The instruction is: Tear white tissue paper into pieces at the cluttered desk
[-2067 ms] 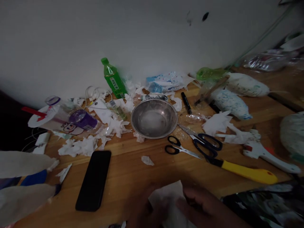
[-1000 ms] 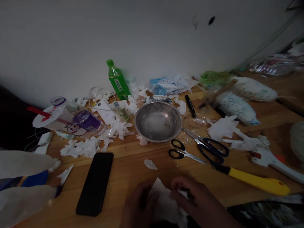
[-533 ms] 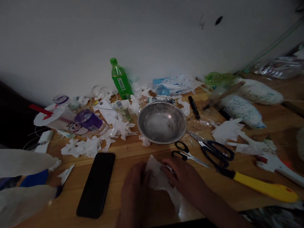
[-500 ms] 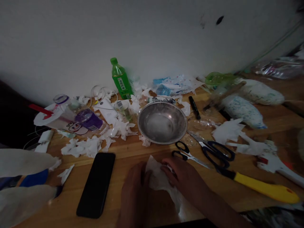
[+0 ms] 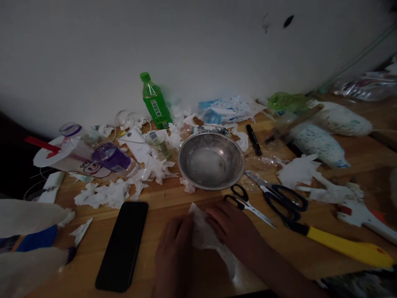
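A thin, crumpled white sheet [image 5: 206,231], perhaps tissue or soft plastic, lies on the wooden table close to me, its tail trailing toward the front edge. My left hand [image 5: 176,234] is closed at the sheet's left edge, its fingertips partly hidden. Bent over the upper right part of the sheet, my right hand [image 5: 229,225] has its fingers closed on it. Just beyond stands a steel bowl [image 5: 211,161] with nothing visible in it. Small black-handled scissors [image 5: 248,203] lie by my right hand, with larger dark-handled scissors [image 5: 279,198] past them.
A black phone [image 5: 122,246] lies left of my hands. Farther left are a lidded drink cup [image 5: 77,161] and a purple-labelled cup [image 5: 111,157]. A green bottle [image 5: 156,103] stands near the wall. A yellow-handled tool [image 5: 347,246] lies right. Torn white scraps [image 5: 104,192] litter the table.
The view has shifted slightly. Both hands stay at the white sheet, with the right hand's fingers a little farther left over it. Nothing else has visibly moved.
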### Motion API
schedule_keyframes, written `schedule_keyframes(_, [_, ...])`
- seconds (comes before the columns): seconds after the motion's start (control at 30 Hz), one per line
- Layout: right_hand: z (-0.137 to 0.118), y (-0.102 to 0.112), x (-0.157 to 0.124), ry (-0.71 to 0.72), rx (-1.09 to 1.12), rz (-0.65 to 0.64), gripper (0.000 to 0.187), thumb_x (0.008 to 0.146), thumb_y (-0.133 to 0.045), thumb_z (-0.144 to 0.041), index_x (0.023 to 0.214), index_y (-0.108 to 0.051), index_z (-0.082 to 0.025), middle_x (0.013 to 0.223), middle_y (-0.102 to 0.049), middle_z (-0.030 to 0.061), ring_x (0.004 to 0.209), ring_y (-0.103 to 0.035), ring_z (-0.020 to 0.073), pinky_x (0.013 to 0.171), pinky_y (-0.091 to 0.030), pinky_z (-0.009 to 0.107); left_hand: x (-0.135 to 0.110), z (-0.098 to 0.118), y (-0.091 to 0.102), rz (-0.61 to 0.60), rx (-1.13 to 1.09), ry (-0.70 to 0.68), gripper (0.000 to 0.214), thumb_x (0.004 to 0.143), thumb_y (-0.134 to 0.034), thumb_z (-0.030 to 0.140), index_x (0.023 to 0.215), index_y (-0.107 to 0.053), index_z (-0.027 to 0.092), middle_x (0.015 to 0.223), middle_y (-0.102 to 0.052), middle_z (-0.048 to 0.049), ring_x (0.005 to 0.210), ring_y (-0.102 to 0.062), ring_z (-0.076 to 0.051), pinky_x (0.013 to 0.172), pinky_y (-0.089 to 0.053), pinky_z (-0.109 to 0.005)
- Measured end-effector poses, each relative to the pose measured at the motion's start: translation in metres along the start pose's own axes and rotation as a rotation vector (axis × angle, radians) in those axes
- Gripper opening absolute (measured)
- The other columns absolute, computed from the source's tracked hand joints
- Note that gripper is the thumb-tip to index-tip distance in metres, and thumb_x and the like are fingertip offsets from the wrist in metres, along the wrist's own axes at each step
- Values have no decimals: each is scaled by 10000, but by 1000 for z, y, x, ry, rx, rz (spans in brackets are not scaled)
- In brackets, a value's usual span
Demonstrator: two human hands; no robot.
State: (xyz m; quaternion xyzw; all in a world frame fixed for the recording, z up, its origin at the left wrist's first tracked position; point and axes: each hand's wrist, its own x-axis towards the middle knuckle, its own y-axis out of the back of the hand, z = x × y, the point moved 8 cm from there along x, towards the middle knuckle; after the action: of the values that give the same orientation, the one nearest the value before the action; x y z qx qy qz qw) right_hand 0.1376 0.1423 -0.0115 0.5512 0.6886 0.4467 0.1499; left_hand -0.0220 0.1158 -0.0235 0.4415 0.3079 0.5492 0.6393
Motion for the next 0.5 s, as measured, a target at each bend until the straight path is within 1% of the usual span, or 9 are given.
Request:
schedule_keyframes(0.13, [0, -3, -2, 11, -35, -18, 342, 894, -647, -33, 1180, -597, -214, 1029, -643, 66, 905, -630, 275, 767, -581, 467, 0, 6, 1, 12, 118, -50, 617, 837, -470, -55, 1367, -573, 243, 1046, -681, -46, 906, -701, -203, 746, -629, -331])
schedule_keyframes(0.23, [-1, -4, -4, 17, -51, -39, 417, 802, -684, 45, 1123, -631, -216, 1018, -630, 61, 900, -619, 276, 749, -583, 456, 1, 6, 3, 37, 132, -64, 602, 842, -462, -53, 1356, -582, 237, 1034, -682, -46, 884, -703, -189, 709, -619, -290])
schedule_keyframes(0.3, [-1, -5, -5, 20, -53, -42, 428, 784, -678, 67, 1106, -640, -212, 1014, -626, 58, 906, -612, 273, 754, -582, 454, 2, 5, 2, 34, 122, -60, 574, 868, -458, -32, 1354, -585, 244, 1049, -686, -48, 903, -704, -187, 730, -617, -289])
schedule_keyframes(0.4, [-2, -5, -6, 36, -39, -26, 457, 833, -647, 45, 1212, -608, -208, 1036, -631, 64, 931, -606, 275, 793, -581, 474, 3, 2, 1, 30, 87, -26, 466, 927, -449, 35, 1298, -624, 258, 1059, -696, -50, 900, -713, -192, 736, -619, -309])
schedule_keyframes(0.5, [-2, -3, -6, 43, -11, 2, 455, 936, -586, -29, 1349, -525, -208, 1099, -636, 76, 1004, -597, 277, 875, -564, 504, 2, -4, 4, 73, -21, 29, 344, 991, -457, 160, 1258, -649, 259, 1062, -713, -55, 897, -722, -192, 745, -617, -316])
